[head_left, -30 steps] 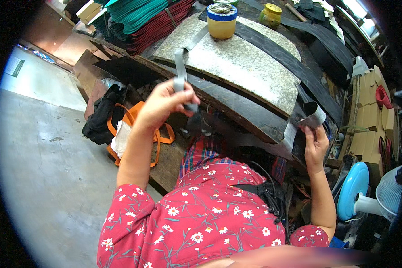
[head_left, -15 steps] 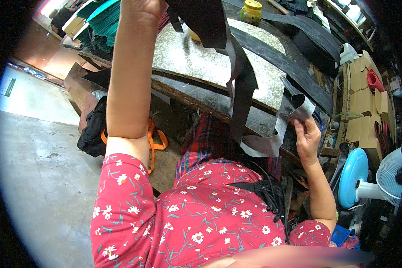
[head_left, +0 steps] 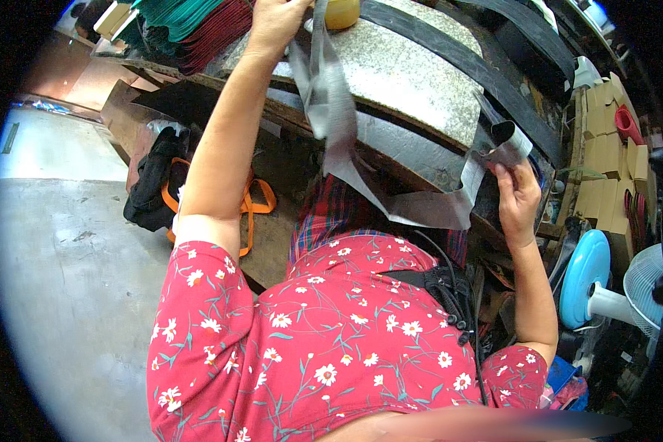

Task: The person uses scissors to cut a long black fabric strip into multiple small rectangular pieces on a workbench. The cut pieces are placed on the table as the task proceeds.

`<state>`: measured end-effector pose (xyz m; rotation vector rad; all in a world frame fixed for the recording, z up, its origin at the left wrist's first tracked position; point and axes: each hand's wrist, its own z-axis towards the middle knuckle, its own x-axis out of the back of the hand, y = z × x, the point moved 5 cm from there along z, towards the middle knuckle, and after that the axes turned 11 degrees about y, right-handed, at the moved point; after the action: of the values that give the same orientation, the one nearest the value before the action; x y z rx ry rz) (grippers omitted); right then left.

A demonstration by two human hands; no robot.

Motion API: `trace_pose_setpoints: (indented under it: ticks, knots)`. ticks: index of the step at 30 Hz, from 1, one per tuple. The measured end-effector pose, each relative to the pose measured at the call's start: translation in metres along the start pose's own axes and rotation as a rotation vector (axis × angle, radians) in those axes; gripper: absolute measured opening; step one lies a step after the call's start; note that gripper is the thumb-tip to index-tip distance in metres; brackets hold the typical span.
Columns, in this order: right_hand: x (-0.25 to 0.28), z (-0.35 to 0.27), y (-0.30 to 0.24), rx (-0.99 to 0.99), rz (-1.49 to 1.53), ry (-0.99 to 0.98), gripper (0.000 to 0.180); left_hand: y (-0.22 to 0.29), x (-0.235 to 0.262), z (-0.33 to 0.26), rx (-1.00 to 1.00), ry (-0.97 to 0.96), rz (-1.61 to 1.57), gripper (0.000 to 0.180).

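Note:
A long, dark grey flexible strip [head_left: 340, 121] hangs in a slack loop between my two hands, in front of the workbench edge. My left hand [head_left: 278, 26] is raised at the top of the view, closed at the strip's upper end; its fingertips are partly cut off by the picture's edge. Lower and to the right, my right hand [head_left: 520, 193] pinches the strip between thumb and fingers, close to a curled loop of it. Behind the strip lies a pale speckled slab [head_left: 409, 70] on the bench, with a yellow container [head_left: 342, 13] at its far side.
Dark bands [head_left: 449, 55] run across the slab and bench. Stacked green sheets [head_left: 171, 29] and maroon sheets [head_left: 210, 37] are at the far left. A black bag [head_left: 151, 180] with orange straps lies below. On the right are cardboard boxes [head_left: 600, 140] and a blue-and-white fan [head_left: 586, 280].
My left hand has come down and slightly right, and the strip now shows its grey side. My right hand has shifted slightly. The whole view has tilted, moving the bench upward.

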<state>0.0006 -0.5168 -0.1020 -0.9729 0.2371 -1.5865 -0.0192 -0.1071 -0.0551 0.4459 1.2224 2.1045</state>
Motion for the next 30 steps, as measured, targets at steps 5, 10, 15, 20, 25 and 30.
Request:
trace_pose_setpoints:
  ticks: [5, 10, 15, 20, 25, 30]
  knots:
    - [-0.003, 0.026, -0.054, 0.314, -0.287, -0.103, 0.014, -0.002, -0.006, -0.009, -0.087, 0.053, 0.021, 0.013]
    - [-0.047, 0.067, -0.069, -0.216, 0.435, -0.226, 0.017, -0.002, 0.002, -0.003, 0.024, 0.035, -0.015, 0.013]
    - [-0.144, 0.088, -0.071, -0.395, 0.689, -0.413, 0.024, -0.010, -0.001, 0.000, 0.084, -0.020, -0.042, 0.015]
    - [-0.200, 0.100, -0.064, -0.208, 0.179, -0.317, 0.049, -0.014, -0.004, 0.002, 0.043, -0.028, -0.071, 0.015]
    - [-0.192, 0.103, -0.048, -0.304, 0.273, -0.300, 0.039, -0.022, 0.006, 0.010, 0.145, 0.081, -0.201, 0.021]
    - [-0.124, 0.090, -0.039, -0.394, 0.506, -0.290, 0.045, -0.026, 0.022, 0.028, 0.175, 0.198, -0.229, 0.025]
